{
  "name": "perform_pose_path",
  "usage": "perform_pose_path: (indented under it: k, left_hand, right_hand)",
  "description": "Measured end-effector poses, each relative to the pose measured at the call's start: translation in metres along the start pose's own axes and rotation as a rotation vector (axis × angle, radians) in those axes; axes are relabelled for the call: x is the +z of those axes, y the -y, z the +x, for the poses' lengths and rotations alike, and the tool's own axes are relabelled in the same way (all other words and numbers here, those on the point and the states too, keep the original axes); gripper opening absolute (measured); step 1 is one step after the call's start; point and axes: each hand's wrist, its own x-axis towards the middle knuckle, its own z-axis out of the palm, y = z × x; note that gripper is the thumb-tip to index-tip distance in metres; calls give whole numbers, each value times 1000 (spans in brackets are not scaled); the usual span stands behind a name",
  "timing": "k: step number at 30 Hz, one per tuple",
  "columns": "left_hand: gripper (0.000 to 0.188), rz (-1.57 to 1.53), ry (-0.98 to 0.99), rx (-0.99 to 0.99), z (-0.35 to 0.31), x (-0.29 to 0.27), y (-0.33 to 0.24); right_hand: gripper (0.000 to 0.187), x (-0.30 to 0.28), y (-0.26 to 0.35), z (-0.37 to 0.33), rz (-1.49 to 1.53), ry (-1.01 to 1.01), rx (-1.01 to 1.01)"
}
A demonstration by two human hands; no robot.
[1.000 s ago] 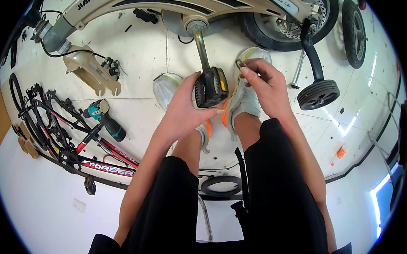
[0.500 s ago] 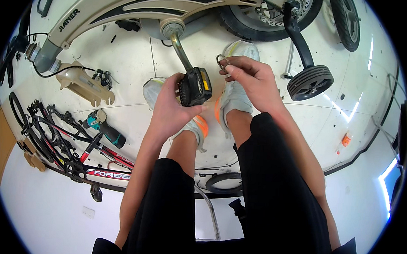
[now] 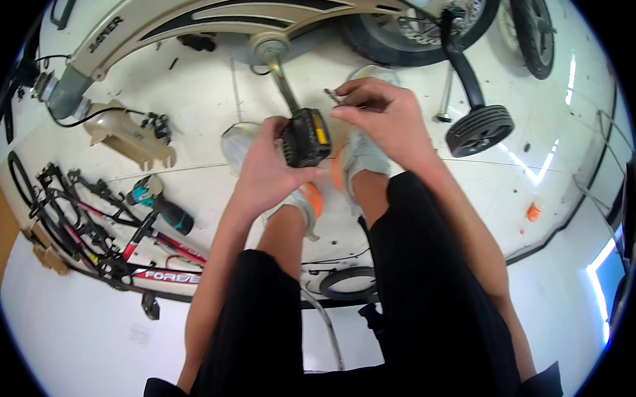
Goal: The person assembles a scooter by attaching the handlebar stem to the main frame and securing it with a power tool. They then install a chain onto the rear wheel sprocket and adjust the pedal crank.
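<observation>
A black pedal (image 3: 307, 145) with a yellow reflector sits at the end of a worn metal crank arm (image 3: 283, 85). My left hand (image 3: 261, 170) grips the pedal from its left side, thumb along the near edge. To the right of it, my right hand (image 3: 387, 117) pinches a small ball bearing ring (image 3: 332, 96) between thumb and fingers. The ring shows nearly edge-on, apart from the pedal. Above both hands, the crank joins a beige bike frame (image 3: 233, 17).
A wheel (image 3: 386, 40) and a training wheel (image 3: 480, 131) stand at the upper right. On the floor to the left lie a teal-and-black power drill (image 3: 162, 203), a beige fork-shaped part (image 3: 131, 137) and a red-and-black bicycle frame (image 3: 138, 241). My shoes (image 3: 365, 155) are beneath my hands.
My right hand has shifted slightly left toward the pedal and turned the bearing ring from a round view to nearly edge-on. The left hand keeps its grip.
</observation>
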Motion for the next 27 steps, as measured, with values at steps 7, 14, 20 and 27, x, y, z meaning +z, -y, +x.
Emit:
perform_pose_path:
  k: [7, 14, 20, 27]
  left_hand:
    - [88, -113, 53, -17, -1, -2, 5]
    - [83, -488, 151, -266, -7, -2, -15]
    - [87, -516, 117, -248, -8, 5, -6]
    - [85, -510, 49, -250, -10, 9, -7]
  right_hand:
    - [14, 6, 7, -6, 67, -21, 57]
    - [14, 2, 7, -18, 6, 4, 60]
    - [13, -34, 42, -62, -221, -157, -244]
    - [17, -108, 16, -126, -263, -492, 83]
